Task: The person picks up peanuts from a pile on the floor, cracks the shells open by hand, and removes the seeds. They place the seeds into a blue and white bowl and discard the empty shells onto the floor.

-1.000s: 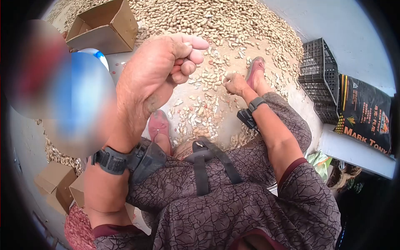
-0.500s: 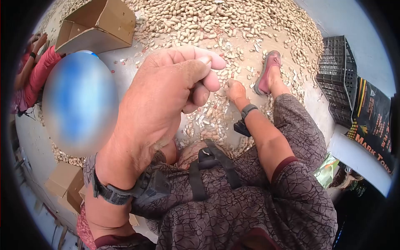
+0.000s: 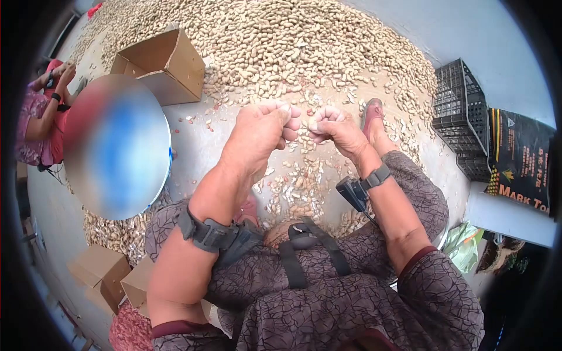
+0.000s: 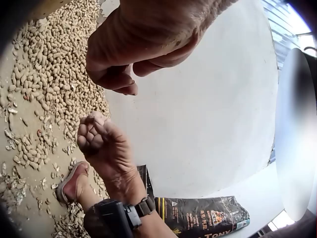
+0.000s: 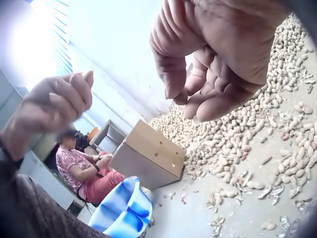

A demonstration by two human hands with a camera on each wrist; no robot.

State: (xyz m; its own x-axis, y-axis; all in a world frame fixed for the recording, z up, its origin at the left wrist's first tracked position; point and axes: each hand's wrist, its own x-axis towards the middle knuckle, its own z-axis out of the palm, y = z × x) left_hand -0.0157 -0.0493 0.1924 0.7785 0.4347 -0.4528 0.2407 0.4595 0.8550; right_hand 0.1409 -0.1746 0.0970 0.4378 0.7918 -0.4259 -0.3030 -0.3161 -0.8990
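My left hand (image 3: 266,128) is raised over the floor, fingers curled and thumb against the index finger; nothing shows between them. Facing it a short way off, my right hand (image 3: 339,128) also has curled fingers, its thumb and fingertips drawn together. In the right wrist view, no object shows at the fingertips of the right hand (image 5: 208,64). Pale dust whitens the fingertips of both hands. Below lie broken peanut shells (image 3: 298,181) between my feet, and beyond them a large heap of unshelled peanuts (image 3: 281,50).
At the left stands a blue-and-white basin (image 5: 130,210), blurred in the head view. Behind it is an open cardboard box (image 3: 184,70), with another person (image 5: 79,168) sitting nearby. Black crates (image 3: 459,111) and a black printed sack (image 3: 521,158) stand at the right.
My left hand has come down and away from the head camera. The right hand has lifted from near the floor, and the two hands now face each other closely.
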